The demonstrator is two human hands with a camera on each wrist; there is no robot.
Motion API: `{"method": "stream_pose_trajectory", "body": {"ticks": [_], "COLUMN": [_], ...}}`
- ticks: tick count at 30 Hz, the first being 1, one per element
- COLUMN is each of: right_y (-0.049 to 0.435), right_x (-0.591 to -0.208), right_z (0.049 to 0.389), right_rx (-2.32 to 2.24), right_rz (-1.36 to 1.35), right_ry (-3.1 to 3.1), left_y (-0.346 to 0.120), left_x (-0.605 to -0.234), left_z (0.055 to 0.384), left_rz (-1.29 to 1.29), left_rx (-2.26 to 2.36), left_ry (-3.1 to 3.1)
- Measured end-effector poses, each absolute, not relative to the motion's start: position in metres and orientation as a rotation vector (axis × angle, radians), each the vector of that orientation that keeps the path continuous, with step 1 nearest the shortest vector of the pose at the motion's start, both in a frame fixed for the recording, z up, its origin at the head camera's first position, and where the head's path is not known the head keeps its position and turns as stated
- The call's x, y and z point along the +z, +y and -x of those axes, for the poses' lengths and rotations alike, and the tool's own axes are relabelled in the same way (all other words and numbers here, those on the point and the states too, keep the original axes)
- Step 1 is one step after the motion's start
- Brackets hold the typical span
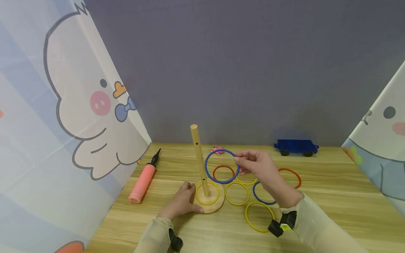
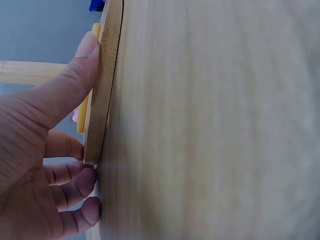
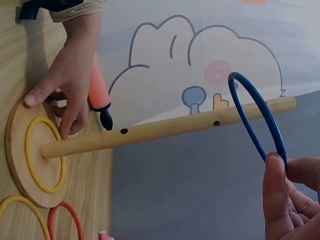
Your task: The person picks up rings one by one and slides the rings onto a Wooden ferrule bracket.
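Mid-frame we see the right hand (image 1: 257,164) pinching a thin blue ring (image 1: 206,168), left hand (image 1: 182,201) gripping a wooden base (image 1: 210,208), wood-grain tabletop (image 1: 227,232) below, grey backdrop (image 1: 234,70) above

A big dark gray wall (image 1: 237,70) stands at the back, plain all over. In front of it is a light brown table (image 1: 341,193) with wavy wood lines. On the left hangs a pale blue and white sheet (image 1: 19,147) with a big white cartoon animal (image 1: 72,73). It has a pink cheek (image 1: 100,103), an orange beak (image 1: 119,90) and a blue bow (image 1: 124,109). Another cartoon sheet (image 1: 392,151) hangs on the right. The light is soft.
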State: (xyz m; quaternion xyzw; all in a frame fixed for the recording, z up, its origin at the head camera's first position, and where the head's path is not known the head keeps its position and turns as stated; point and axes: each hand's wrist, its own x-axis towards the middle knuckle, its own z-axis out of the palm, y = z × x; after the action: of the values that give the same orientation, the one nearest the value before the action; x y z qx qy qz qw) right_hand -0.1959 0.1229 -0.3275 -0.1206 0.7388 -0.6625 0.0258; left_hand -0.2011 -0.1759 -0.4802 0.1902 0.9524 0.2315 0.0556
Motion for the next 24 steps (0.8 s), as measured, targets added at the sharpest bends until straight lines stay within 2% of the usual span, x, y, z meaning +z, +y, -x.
{"method": "stream_pose_trajectory", "body": {"ticks": [24], "right_y": [0.109], "right_x": [-0.285], "right_z": [0.196], "right_rx": [-2.298], "right_rz": [0.454], "right_ry": [2.137], "left_y": [-0.176], "left_x": [-0.480], "left_z": [0.200], "left_rz": [-0.566], "left_rx": [0.715], "left_ry": [2.879]}}
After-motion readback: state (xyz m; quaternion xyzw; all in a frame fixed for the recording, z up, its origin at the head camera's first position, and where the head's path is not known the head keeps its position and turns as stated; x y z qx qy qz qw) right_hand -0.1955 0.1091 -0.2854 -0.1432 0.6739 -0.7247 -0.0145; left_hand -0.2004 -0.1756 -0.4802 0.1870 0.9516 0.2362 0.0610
